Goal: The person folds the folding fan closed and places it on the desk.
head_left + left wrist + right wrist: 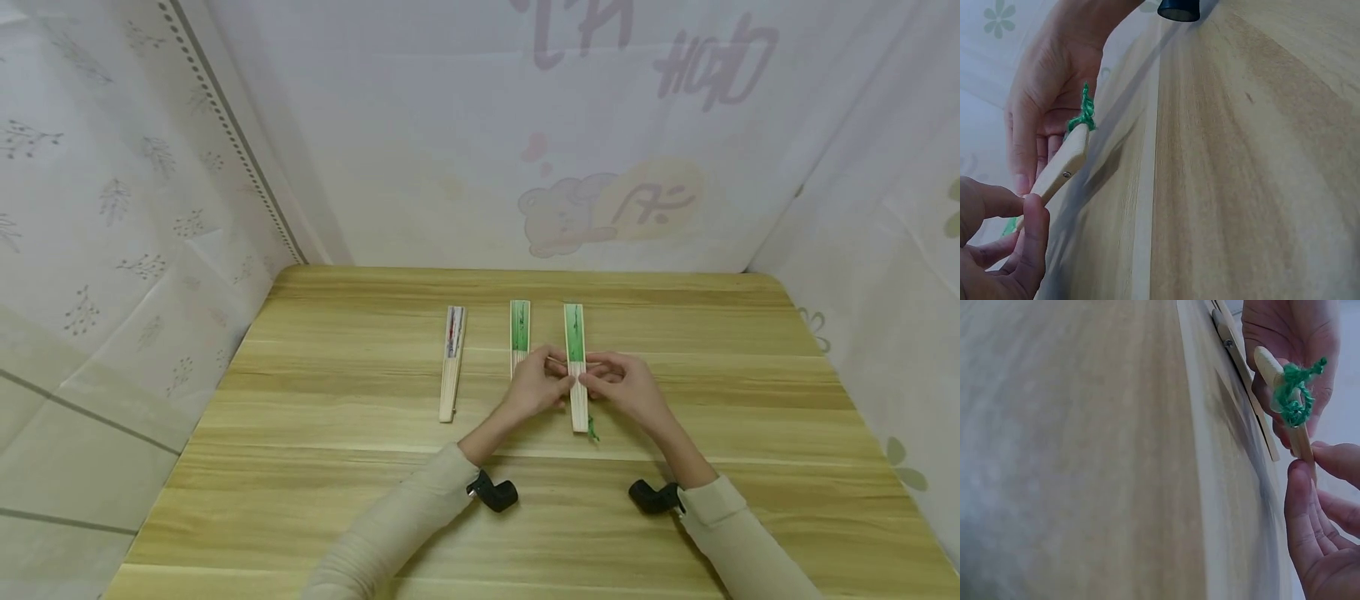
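Both hands hold a folded hand fan with a green leaf [575,333] and pale ribs, raised above the table. My left hand [534,385] pinches its left side between thumb and fingers. From the right side, my right hand [632,392] pinches it too. A green cord [1294,394] hangs at the ribs' riveted end, which points toward me. Beside the left hand lies a second green folded fan [520,327], its lower part hidden by that hand. Farther left is a folded fan with a grey and red leaf [453,333].
The wooden table [337,500] has its back edge against a printed cloth wall [420,150], with cloth on both sides too. A black wrist camera [495,492] is strapped to the left sleeve, another black camera [654,497] to the right sleeve.
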The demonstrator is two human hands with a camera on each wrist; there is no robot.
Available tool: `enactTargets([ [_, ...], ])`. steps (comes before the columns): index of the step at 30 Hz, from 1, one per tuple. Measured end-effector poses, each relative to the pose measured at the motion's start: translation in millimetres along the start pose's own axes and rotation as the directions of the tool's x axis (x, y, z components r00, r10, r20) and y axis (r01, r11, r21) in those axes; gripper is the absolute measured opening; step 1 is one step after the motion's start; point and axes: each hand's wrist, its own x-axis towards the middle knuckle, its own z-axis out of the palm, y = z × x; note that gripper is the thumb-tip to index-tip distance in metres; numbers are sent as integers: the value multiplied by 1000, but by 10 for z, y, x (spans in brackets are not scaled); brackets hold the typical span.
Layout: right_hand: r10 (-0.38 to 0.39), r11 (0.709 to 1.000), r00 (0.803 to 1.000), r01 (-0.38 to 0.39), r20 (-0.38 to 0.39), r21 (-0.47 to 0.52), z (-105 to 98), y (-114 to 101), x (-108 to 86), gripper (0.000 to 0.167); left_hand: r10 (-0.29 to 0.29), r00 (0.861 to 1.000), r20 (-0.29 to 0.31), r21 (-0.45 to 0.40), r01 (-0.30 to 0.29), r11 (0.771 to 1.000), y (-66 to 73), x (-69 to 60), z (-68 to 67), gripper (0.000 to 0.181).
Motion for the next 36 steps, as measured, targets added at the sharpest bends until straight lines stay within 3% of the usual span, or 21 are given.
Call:
enactTargets([
  [6,0,999,1000,0,-15,-33,-11,12,13,43,11,1000,-1,74,-10,997,18,13,33,32],
  [16,20,995,1000,-20,0,-95,-62,3,18,45,-18,1000,-22,82,20,996,-18,76,93,30],
  [25,53,997,998,-50,44,-55,-69,-314,-65,41,1,1000,-31,91,2,996,-60,88,98,29],
  [36,67,997,997,-66,33,-30,-113,24,15,43,35,999,-28,100,-32,994,-54,111,97,25],
])
